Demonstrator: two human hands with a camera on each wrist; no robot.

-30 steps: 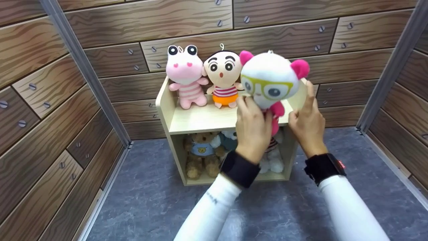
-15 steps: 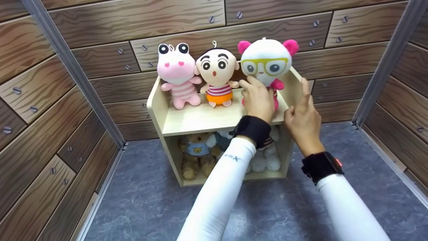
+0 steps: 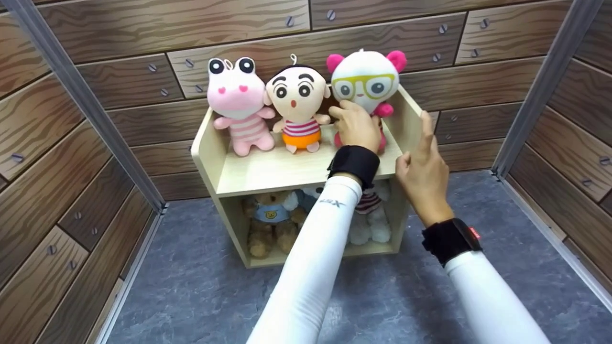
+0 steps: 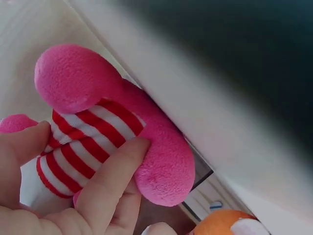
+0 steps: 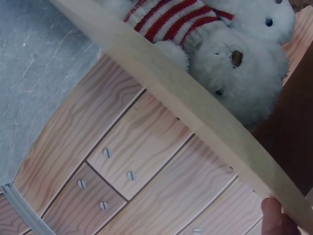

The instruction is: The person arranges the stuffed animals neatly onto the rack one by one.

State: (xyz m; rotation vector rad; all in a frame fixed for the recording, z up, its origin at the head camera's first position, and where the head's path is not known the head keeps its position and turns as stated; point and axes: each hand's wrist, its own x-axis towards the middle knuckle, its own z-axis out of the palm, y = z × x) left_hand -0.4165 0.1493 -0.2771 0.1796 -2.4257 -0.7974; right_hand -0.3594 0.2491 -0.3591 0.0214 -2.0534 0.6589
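On the right part of the top shelf a plush panda (image 3: 364, 79) with pink ears and yellow glasses stands upright. My left hand (image 3: 356, 126) grips its body from the front; in the left wrist view, the thumb and fingers hold the red-striped shirt (image 4: 93, 142), with the pink legs showing. My right hand (image 3: 423, 179) holds the right side panel of the small wooden shelf (image 3: 267, 179), index finger pointing up along it. In the right wrist view a fingertip (image 5: 271, 210) presses the panel's outer side; most of that hand is out of frame.
Left of the panda sit a plush boy (image 3: 297, 107) in orange shorts and a pink plush frog-eyed toy (image 3: 236, 98). A brown teddy bear (image 3: 270, 224) and a white bear in a striped sweater (image 5: 234, 66) fill the lower compartment. Wood-patterned walls (image 3: 229, 24) enclose the floor.
My left hand has moved the panda from a tilted position in front of the shelf back onto its right part, now upright. The right hand stays at the side panel; the head view has shifted.
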